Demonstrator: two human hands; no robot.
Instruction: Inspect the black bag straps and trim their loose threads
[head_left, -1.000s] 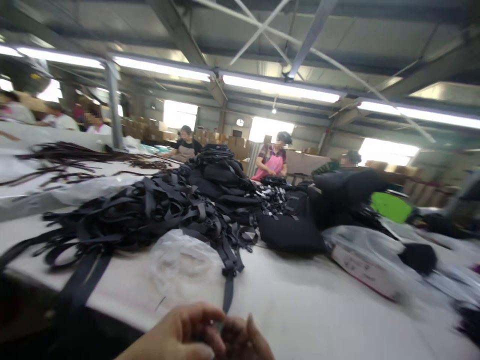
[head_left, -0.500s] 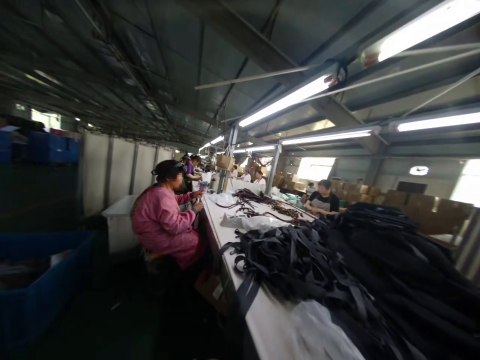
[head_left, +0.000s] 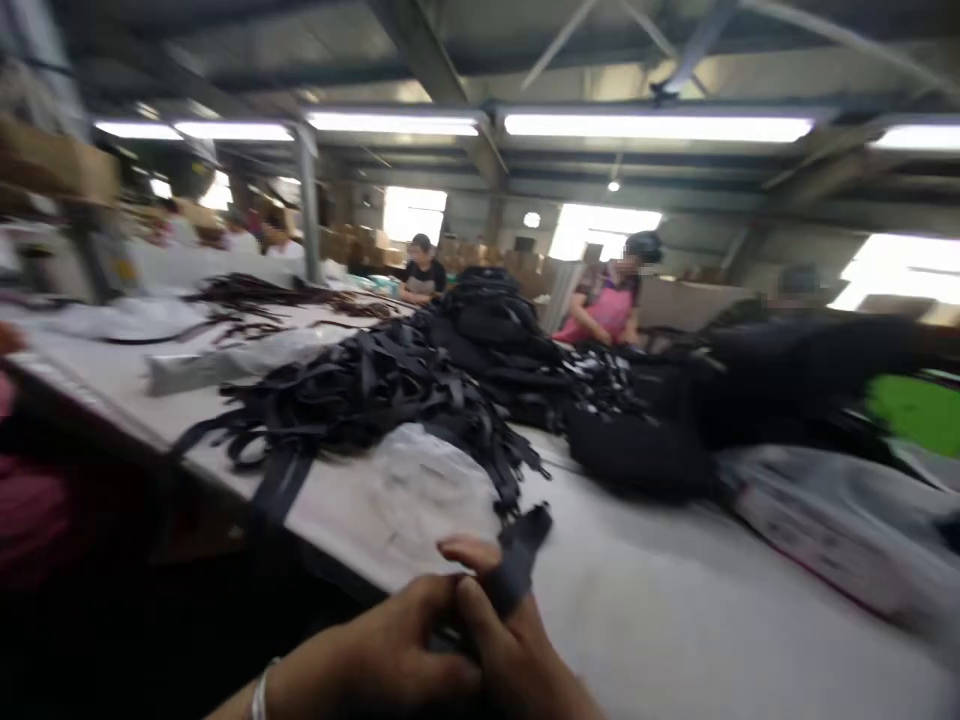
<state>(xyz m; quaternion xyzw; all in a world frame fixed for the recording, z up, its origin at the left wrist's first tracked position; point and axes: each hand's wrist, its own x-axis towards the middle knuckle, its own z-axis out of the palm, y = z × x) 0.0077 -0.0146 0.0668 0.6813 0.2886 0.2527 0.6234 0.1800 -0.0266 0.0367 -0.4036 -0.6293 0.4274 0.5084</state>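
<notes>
My left hand [head_left: 390, 640], with a bangle at its wrist, is closed at the bottom of the view, its fingers meeting those of my right hand [head_left: 506, 635]. Between them is a dark webbing strap [head_left: 521, 560], which passes over my right hand and sticks up past it. Its lower part is hidden by my fingers. Just beyond my hands lies a crumpled white plastic bag [head_left: 427, 480]. A tangled heap of dark straps [head_left: 360, 390] is piled behind that bag, some with small clips at their ends.
The white table [head_left: 675, 610] runs across the view. Stacked black fabric pieces [head_left: 487, 330] and a black bag [head_left: 637, 440] stand farther back, with a clear plastic package [head_left: 832, 540] at right. A person in a pink apron [head_left: 607, 310] works across the table.
The view has swung right and down. Both my hands and the strap they hold now show, while the person in pink at left has nearly left the picture.
</notes>
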